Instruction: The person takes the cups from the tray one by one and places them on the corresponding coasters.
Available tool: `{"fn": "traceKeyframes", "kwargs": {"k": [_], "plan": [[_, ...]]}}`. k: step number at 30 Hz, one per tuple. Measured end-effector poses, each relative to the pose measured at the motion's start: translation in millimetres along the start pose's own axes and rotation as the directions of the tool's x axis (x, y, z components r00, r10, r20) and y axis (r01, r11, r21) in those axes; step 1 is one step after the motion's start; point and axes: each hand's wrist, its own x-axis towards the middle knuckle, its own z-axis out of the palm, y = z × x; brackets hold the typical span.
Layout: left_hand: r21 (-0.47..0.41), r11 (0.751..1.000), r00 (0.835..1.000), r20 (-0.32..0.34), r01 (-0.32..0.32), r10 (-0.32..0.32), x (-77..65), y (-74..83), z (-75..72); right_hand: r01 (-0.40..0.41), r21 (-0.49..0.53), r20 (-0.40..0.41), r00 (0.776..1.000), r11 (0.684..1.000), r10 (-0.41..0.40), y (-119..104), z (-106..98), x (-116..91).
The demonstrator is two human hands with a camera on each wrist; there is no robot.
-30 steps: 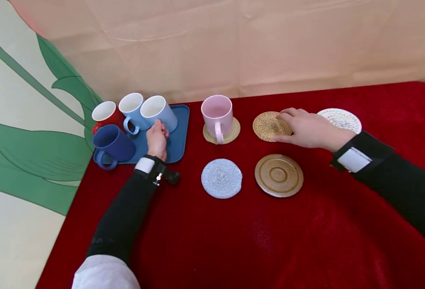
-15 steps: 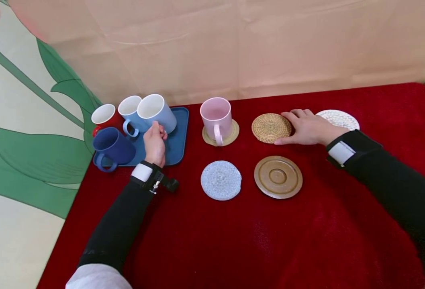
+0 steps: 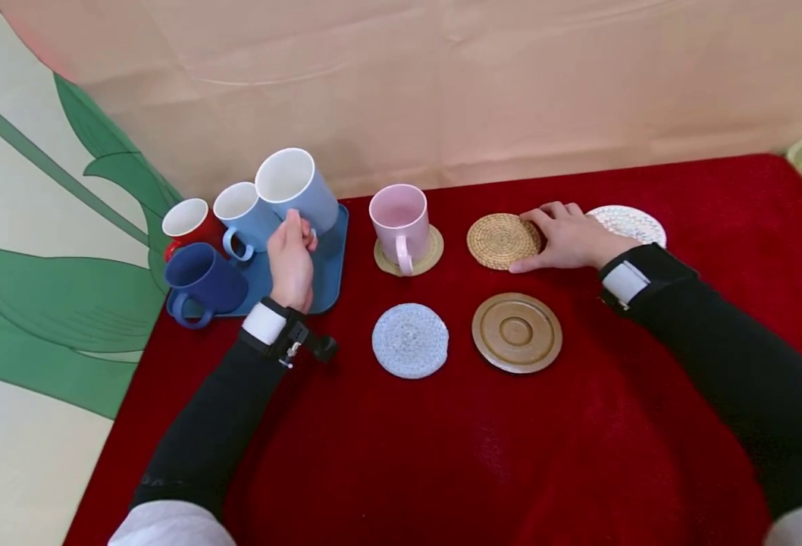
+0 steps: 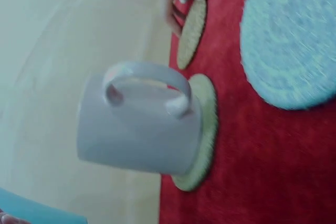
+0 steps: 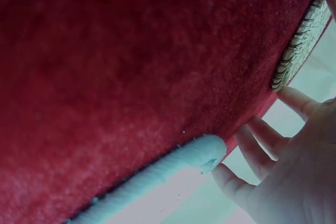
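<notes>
In the head view my left hand [image 3: 292,262] grips the handle of a light blue mug [image 3: 319,203], raised above the tray and slightly tilted; the fingers hide most of the handle. Only a bit of the mug [image 4: 39,211] shows in the left wrist view's lower corner. My right hand [image 3: 571,239] rests at the right edge of a tan woven coaster [image 3: 499,241], thumb and index finger spread along its rim. From the right wrist view, the index fingertip touches the rim of that coaster [image 5: 302,48], and the other fingers are extended apart.
A blue tray [image 3: 329,280] bears a red mug [image 3: 203,230], another light blue mug [image 3: 254,226] and a dark blue mug [image 3: 220,284]. A pink mug [image 3: 408,220] stands on a beige coaster [image 3: 433,254]. Blue [image 3: 410,341], brown [image 3: 517,334] and white [image 3: 629,221] coasters lie around.
The light blue mug has risen from the tray with my left hand on its handle. My right hand has shifted from over the woven coaster to its right rim; the coaster looks unmoved.
</notes>
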Motion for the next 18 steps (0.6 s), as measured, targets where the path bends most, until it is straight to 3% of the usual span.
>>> {"fn": "traceKeyframes", "kwargs": {"k": [9, 18], "plan": [[-0.018, 0.998, 0.996, 0.055, -0.063, 0.064, -2.4, 30.6, 22.4, -0.001, 0.005, 0.004, 1.000, 1.000, 0.001, -1, 1, -1], [-0.099, 0.993, 0.986, 0.150, -0.056, 0.070, -13.6, 52.2, 62.0, -0.004, 0.007, 0.010, 1.000, 1.000, 0.004, -1, 0, -2]]}}
